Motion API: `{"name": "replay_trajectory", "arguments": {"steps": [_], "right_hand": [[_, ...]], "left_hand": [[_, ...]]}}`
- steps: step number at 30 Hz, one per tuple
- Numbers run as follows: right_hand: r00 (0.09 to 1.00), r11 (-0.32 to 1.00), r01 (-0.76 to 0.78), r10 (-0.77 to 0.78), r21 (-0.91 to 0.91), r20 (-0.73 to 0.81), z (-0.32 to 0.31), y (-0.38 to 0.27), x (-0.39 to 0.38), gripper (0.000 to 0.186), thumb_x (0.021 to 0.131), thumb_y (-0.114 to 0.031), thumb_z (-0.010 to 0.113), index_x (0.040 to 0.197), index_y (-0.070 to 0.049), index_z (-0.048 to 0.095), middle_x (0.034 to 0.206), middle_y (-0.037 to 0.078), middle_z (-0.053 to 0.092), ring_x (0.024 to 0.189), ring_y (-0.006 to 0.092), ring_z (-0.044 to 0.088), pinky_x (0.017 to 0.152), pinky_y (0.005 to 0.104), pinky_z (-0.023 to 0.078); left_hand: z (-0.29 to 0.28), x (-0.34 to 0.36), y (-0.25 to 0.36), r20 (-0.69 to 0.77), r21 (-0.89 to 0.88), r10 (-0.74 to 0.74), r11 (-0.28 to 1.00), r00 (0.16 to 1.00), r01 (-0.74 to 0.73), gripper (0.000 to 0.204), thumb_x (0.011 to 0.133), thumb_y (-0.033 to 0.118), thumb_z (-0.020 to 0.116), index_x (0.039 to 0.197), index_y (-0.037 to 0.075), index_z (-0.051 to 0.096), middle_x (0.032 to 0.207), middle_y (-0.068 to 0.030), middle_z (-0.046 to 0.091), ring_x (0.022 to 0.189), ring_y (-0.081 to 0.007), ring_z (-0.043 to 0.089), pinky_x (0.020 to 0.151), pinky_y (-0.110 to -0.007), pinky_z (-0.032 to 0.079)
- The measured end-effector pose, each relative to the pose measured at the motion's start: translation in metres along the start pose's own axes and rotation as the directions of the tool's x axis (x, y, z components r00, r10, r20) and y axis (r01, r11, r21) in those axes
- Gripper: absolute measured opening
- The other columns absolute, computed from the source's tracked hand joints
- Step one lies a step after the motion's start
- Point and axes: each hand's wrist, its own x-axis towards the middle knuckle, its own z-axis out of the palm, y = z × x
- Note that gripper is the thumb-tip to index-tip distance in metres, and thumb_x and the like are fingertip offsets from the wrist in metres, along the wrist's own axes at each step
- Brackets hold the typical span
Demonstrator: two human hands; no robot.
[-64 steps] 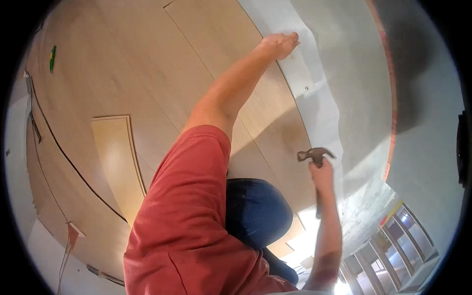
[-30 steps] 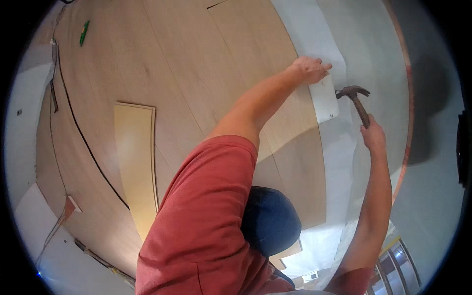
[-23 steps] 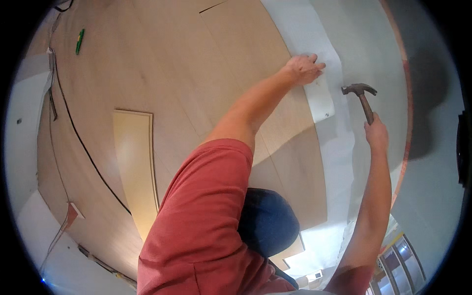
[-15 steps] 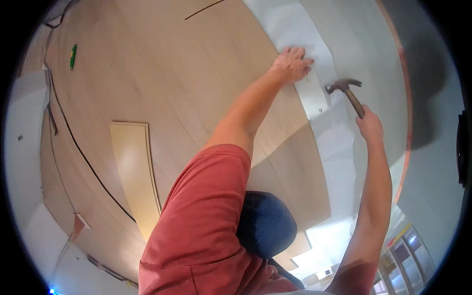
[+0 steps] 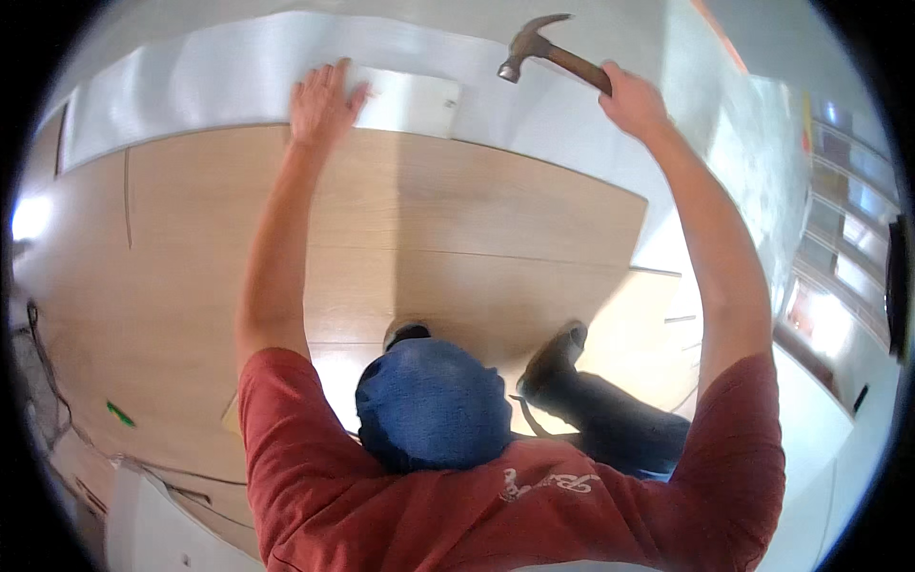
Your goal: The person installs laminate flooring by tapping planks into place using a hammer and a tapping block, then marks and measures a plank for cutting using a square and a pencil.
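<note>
My left hand [image 5: 322,107] lies with outstretched fingers and thumb apart on the left end of a flat white strip-like block [image 5: 410,103]. That block sits along the far edge of the wood-look floor planks [image 5: 457,200]. Part of it is hidden beneath the palm. To the right, my right hand [image 5: 633,101] is closed around the wooden handle of a claw hammer [image 5: 562,59]. Its metal head is raised off the floor, to the right of the block and apart from it.
White underlay sheet [image 5: 219,71] runs beyond the planks. My bent knee in blue denim [image 5: 434,405] is near the middle, a shoe [image 5: 558,355] to its right. A green marker-like object [image 5: 120,413] and dark cables [image 5: 57,400] lie at left. Shelving [image 5: 853,210] stands at right.
My view has turned, so the plank edge now runs across the top. The hammer head has moved farther from the white block. My left hand stays on the block.
</note>
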Motion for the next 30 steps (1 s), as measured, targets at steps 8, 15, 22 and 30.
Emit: {"name": "replay_trajectory", "arguments": {"steps": [8, 15, 22, 30], "right_hand": [[0.977, 0.944, -0.043, 0.107, -0.326, 0.182, -0.040, 0.066, -0.007, 0.019, 0.095, -0.013, 0.058, 0.112, -0.008, 0.067, 0.097, 0.016, 0.073, 0.093, 0.0343, 0.071, 0.080, 0.0476, 0.057], [0.963, 0.915, 0.151, -0.052, -0.373, 0.263, 0.005, 0.120, 0.006, 0.019, 0.093, -0.014, 0.059, 0.110, -0.011, 0.068, 0.096, 0.014, 0.074, 0.093, 0.0358, 0.072, 0.077, 0.0484, 0.057], [0.993, 0.989, -0.094, 0.102, -0.117, 0.061, 0.033, 0.110, -0.053, 0.037, 0.098, -0.024, 0.063, 0.132, -0.013, 0.056, 0.107, 0.015, 0.072, 0.096, 0.0347, 0.071, 0.083, 0.0476, 0.057], [0.920, 0.805, -0.331, 0.160, 0.492, 0.357, 0.060, 0.095, -0.091, 0.052, 0.093, -0.033, 0.075, 0.122, 0.007, 0.062, 0.105, 0.021, 0.072, 0.095, 0.0380, 0.068, 0.088, 0.0397, 0.055]], "left_hand": [[0.052, 0.028, 0.236, 0.321, -0.294, 0.354, 0.919, 0.879, -0.263, 0.081, 0.094, 0.056, 0.065, 0.152, 0.005, 0.041, 0.137, -0.0136, 0.058, 0.124, -0.0303, 0.054, 0.105, -0.046, 0.042], [0.064, 0.037, 0.276, 0.378, -0.273, 0.358, 0.924, 0.854, -0.267, 0.086, 0.092, 0.060, 0.064, 0.153, 0.004, 0.040, 0.138, -0.0118, 0.057, 0.129, -0.0276, 0.051, 0.106, -0.044, 0.040], [0.041, 0.019, 0.241, 0.346, -0.287, 0.358, 0.920, 0.867, -0.266, 0.082, 0.093, 0.050, 0.068, 0.157, 0.009, 0.037, 0.147, -0.0157, 0.050, 0.136, -0.0321, 0.045, 0.113, -0.050, 0.036], [-0.070, -0.275, 0.070, 0.321, -0.037, 0.031, 0.999, 0.946, -0.021, 0.058, 0.093, 0.022, 0.068, 0.148, 0.013, 0.051, 0.162, -0.0190, 0.034, 0.149, -0.0410, 0.031, 0.121, -0.053, 0.029]]}}
